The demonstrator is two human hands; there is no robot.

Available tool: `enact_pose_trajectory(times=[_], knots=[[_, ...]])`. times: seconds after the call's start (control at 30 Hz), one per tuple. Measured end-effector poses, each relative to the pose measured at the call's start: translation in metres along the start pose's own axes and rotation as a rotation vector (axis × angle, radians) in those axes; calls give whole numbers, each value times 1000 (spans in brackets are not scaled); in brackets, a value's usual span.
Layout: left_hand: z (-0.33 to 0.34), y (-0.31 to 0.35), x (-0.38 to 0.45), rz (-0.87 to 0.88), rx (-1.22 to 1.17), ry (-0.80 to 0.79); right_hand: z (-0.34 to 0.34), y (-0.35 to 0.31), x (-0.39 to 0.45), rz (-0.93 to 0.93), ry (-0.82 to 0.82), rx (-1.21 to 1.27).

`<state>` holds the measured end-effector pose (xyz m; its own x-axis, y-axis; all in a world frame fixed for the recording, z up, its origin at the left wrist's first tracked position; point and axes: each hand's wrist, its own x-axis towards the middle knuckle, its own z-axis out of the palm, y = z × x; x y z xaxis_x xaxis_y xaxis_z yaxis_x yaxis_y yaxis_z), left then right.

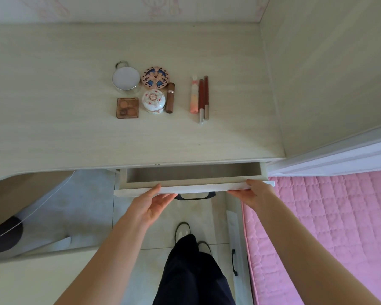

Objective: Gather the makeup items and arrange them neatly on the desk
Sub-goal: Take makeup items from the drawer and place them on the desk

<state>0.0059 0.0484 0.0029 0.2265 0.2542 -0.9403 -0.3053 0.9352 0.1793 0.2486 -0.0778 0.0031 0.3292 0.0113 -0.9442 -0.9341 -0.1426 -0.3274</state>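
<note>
Head view, drawer: a pale wood-grain drawer (191, 176) stands pulled out under the desk front at lower centre; the part of its inside that shows holds nothing, and a dark handle (195, 196) hangs below its front panel.
Left hand: the left hand (151, 205) has straight, relaxed fingers pressed against the drawer's front edge, left of the handle, gripping nothing.
Right hand: the right hand (254, 192) lies flat on the same front edge toward its right end, fingers extended, holding nothing.
Desk: the desk (53, 106) is a light, matte wood-grain top filling the upper half of the frame.
Left cluster, centre of frame: a round white-lidded jar (126, 79) with a metal ring; just right of it a flat round compact (155, 77) patterned in pink and blue; below that a domed white floral case (153, 100); at lower left a square translucent brown eyeshadow palette (127, 107) with 4 pans.
Brown tube: a glossy brown cylinder (170, 97) lies lengthwise just right of the domed case.
Right group: 3 slim sticks lie side by side, apart from the cluster: a pink and peach rabbit-topped stick (194, 95) and 2 dark red pencils (204, 100) with pale metallic ends.
Right of frame: a pink quilted cover (328, 216) with stitched squares.
Bottom: dark trousers (191, 271) and shoes (182, 231) over pale floor tiles.
</note>
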Motion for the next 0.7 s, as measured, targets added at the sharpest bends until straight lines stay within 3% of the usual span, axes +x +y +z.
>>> enact_pose_trajectory(times=[0.33, 0.7], knots=[[27, 30, 12, 48, 57, -74, 26, -25, 1, -92, 23, -63], [38, 31, 19, 104, -1, -88, 44, -32, 7, -56, 5, 10]])
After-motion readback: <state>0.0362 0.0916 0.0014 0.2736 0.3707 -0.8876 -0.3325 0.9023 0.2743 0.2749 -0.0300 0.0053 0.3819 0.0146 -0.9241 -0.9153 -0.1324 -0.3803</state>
